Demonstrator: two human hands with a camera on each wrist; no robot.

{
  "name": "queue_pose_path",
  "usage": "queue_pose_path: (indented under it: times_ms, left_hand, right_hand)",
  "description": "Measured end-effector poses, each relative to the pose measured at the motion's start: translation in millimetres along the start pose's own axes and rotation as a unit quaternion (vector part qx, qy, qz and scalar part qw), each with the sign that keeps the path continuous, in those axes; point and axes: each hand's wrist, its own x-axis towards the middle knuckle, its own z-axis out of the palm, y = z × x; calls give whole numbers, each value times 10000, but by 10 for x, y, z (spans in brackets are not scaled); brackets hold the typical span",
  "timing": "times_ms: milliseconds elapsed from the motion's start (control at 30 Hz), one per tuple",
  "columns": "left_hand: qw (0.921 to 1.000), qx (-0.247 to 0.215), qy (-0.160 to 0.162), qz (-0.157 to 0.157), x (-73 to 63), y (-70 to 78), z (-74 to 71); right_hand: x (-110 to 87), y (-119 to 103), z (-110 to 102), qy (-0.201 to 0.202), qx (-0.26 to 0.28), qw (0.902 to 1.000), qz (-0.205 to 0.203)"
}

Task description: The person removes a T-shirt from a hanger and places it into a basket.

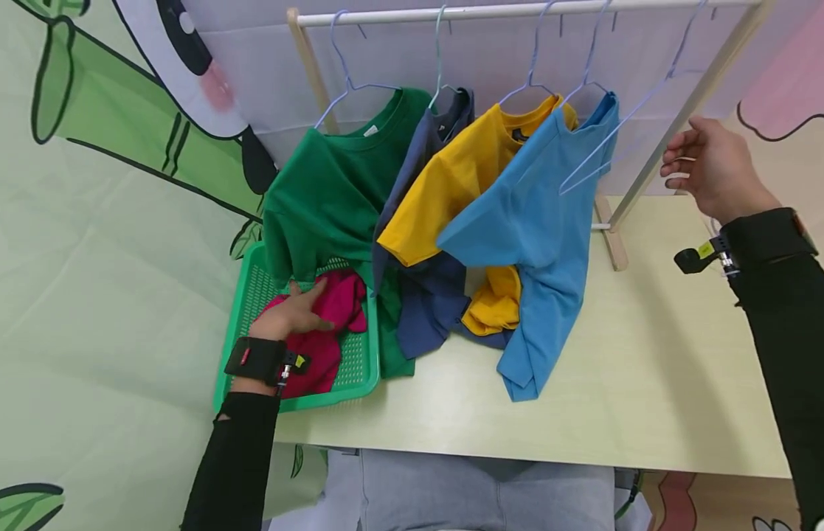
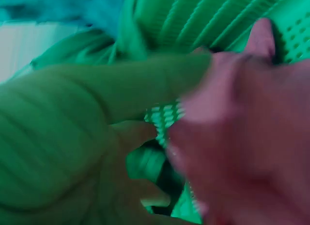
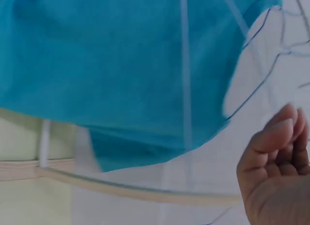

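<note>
Garment [image 1: 322, 358] in red, green basket [image 1: 332, 399], tabletop [image 1: 651, 383], left hand [image 1: 292, 316] on cloth, fingers spread, right hand [image 1: 720, 166] loosely curled beside rack post [image 1: 711, 81], near blue shirt [image 1: 538, 214].

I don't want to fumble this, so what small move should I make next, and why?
Probably pinch the red cloth with your left hand and lift it from the green basket; that hand is on it, and the rightmost hanger holds nothing.

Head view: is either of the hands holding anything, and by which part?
No hold shows. The left hand is spread over the crimson garment in the green basket; the right hand is empty beside the clothes rack.
</note>
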Motion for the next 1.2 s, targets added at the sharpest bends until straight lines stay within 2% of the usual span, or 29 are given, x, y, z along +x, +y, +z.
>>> queue_pose_path:
  times_ms: [100,200,267,333,400,467,500,600,700,767,867,933,1033,1200]
  left_hand:
    - [9984,308,-272,-382,93,61,121]
    - [9928,801,-534,-712,262,66,251]
    - [9887,1018,-679,-861,483,-21,370]
    - [9852,1209,-720,-982,578,-14,426]
    - [9837,1261,-686,-1084,645,-7,458]
    - [9825,1303,-638,-1171,634,37,458]
    - [9825,1290,-634,-1183,604,72,452]
    - [9824,1215,-612,-1277,619,58,476]
    - [9831,1133,-622,-1294,582,80,490]
    - [9844,1059,-591,-1275,545,104,490]
    - [9871,805,-570,-1257,470,140,475]
    - [9885,676,-500,-1256,433,146,479]
    - [9903,731,-297,-1146,433,145,515]
    - [9922,851,-50,-913,516,161,555]
  right_hand:
    - [-67,-68,267,180,113,9949,-985]
    - [-122,-99,550,206,-58,9793,-2012]
    - [-137,-78,724,151,-233,9699,-2419]
    - [-126,-31,865,50,-575,9648,-2565]
    - [-92,35,973,-74,-829,9651,-2483]
    - [-37,103,1052,-165,-948,9685,-2299]
    - [-3,133,1084,-177,-949,9708,-2196]
    - [107,175,1203,-61,-680,9822,-1751]
    - [232,146,1301,276,-228,9943,-1004]
    - [317,103,1346,456,130,9983,-337]
    - [438,42,1368,559,596,9948,604]
    - [499,13,1371,476,843,9902,1009]
    - [532,-40,1335,412,1093,9863,1165]
    - [459,-161,1226,354,1280,9889,662]
